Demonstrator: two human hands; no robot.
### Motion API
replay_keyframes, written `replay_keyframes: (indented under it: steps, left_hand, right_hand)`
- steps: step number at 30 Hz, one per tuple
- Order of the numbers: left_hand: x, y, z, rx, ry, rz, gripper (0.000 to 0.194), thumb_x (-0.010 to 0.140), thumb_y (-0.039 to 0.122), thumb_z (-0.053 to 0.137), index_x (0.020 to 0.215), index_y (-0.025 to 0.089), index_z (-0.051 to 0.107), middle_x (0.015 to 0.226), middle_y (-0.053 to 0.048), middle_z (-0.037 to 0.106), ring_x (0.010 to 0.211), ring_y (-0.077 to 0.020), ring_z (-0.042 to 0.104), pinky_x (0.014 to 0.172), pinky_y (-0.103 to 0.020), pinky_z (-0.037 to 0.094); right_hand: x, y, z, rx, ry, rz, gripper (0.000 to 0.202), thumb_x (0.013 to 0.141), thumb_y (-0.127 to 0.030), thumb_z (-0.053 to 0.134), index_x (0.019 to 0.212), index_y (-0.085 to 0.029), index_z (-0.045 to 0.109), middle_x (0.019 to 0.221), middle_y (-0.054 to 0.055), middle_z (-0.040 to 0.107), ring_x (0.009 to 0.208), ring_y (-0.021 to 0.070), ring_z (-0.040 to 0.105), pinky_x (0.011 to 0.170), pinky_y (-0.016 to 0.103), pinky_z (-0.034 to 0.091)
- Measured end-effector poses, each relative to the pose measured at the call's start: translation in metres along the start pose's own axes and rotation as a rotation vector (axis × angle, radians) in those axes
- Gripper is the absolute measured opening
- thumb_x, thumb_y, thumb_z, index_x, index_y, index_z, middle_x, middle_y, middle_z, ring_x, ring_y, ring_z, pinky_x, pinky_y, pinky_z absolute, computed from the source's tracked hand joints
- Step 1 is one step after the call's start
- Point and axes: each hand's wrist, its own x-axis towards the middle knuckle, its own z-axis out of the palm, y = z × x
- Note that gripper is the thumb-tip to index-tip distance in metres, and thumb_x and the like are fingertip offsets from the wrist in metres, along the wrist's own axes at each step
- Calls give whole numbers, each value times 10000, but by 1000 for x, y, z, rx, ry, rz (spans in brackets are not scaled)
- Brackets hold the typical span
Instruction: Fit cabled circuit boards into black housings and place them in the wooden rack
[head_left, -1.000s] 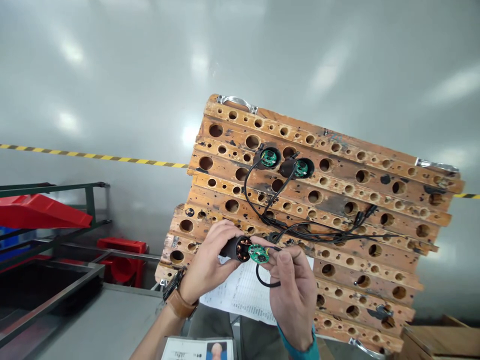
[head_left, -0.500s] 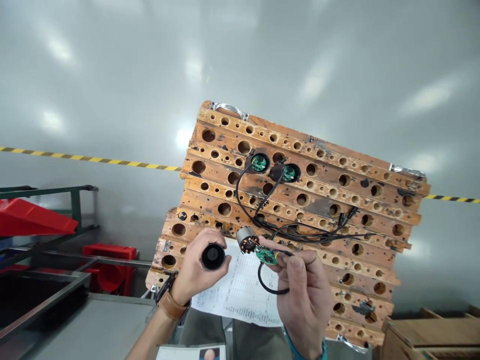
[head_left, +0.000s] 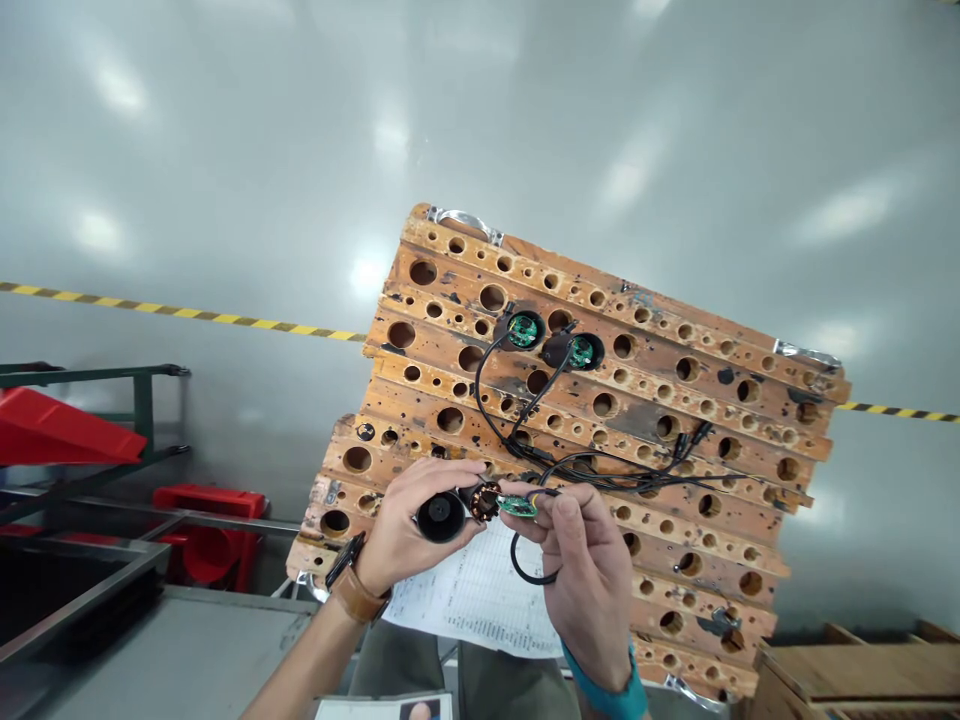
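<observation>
Now the left hand [head_left: 405,525] and the copper coil part [head_left: 485,502] are close together; half a second ago they were apart. The left grip is closed around a black cup [head_left: 441,517], mouth facing up, maybe so its inside is easy to see. The coil part is right beside the cup, by the finger and thumb tips. The right hand [head_left: 589,570] pinches the black cable [head_left: 525,577] near the green board [head_left: 517,506], perhaps so the board does not flop. Two more cups [head_left: 555,350] sit on the wooden board [head_left: 411,400], whose holes likely stop them rolling.
</observation>
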Motion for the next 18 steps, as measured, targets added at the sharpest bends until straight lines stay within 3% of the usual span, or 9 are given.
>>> replay_keyframes:
  steps: [6,11,18]
  left_hand:
    - [-5,0,-1,-60,24,-48,373,790,217,807,1139,230,676,1102,-105,780,1030,-248,741,914,-397,586]
    - [-9,0,-3,-123,36,-144,333,778,245,818,1081,221,682,1065,-100,786,1008,-251,744,902,-390,598]
    - [-13,-4,-2,-179,86,-220,280,769,221,798,1021,211,676,1034,-83,787,969,-233,753,870,-353,611]
  right_hand:
    - [0,-1,-3,-224,-117,-225,242,932,-325,705,1158,-256,653,987,66,804,946,225,770,818,348,641]
    - [4,-1,-4,-402,-264,-412,192,838,-240,806,1024,-280,790,1055,67,796,994,252,758,893,382,630]
    - [3,0,-1,-593,-381,-547,423,814,-260,835,1219,-323,728,1193,71,758,1113,268,715,948,427,612]
